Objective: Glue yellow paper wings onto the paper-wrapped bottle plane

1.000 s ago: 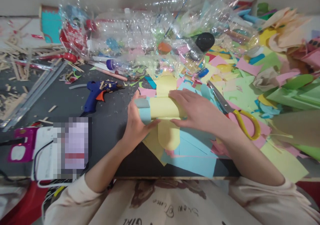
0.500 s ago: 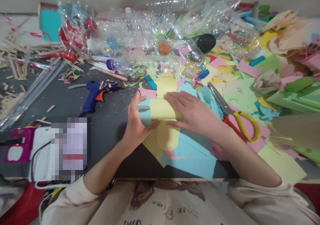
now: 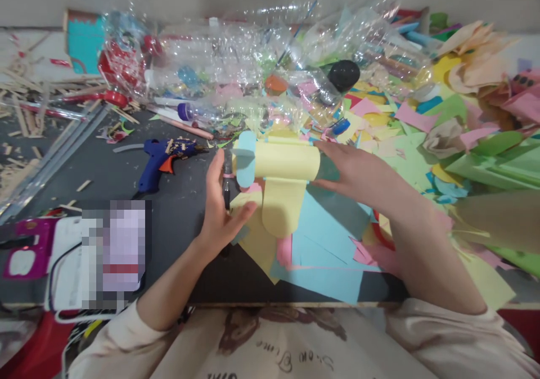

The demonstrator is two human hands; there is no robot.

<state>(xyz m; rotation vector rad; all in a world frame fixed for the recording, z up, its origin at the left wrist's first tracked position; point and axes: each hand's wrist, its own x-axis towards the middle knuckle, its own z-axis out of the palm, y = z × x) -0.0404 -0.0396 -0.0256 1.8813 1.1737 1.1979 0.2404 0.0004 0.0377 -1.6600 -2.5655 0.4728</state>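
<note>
A paper model plane lies in front of me, made of a yellow paper tube (image 3: 287, 161) with a yellow wing (image 3: 283, 207) on the near side and light blue tail pieces (image 3: 246, 165) at its left end. To its left, my left hand (image 3: 219, 216) is open, thumb and fingers spread apart and clear of the tail. By the tube's right end is my right hand (image 3: 358, 171), also open, with a gap between thumb and fingers. Whether its fingertips touch the paper, I cannot tell. A dark pen (image 3: 226, 190) shows behind the tail.
Blue paper sheets (image 3: 324, 255) lie under the plane. A blue glue gun (image 3: 156, 162) rests to the left. Clear plastic bottles (image 3: 236, 58) pile up behind, and coloured scraps (image 3: 415, 117) cover the right side. My right arm mostly hides the scissors, whose red handle (image 3: 382, 233) shows.
Both hands have let go of the paper plane and drawn apart, left hand leftward, right hand rightward. The tube and tail now show fully, lying slightly farther from me.
</note>
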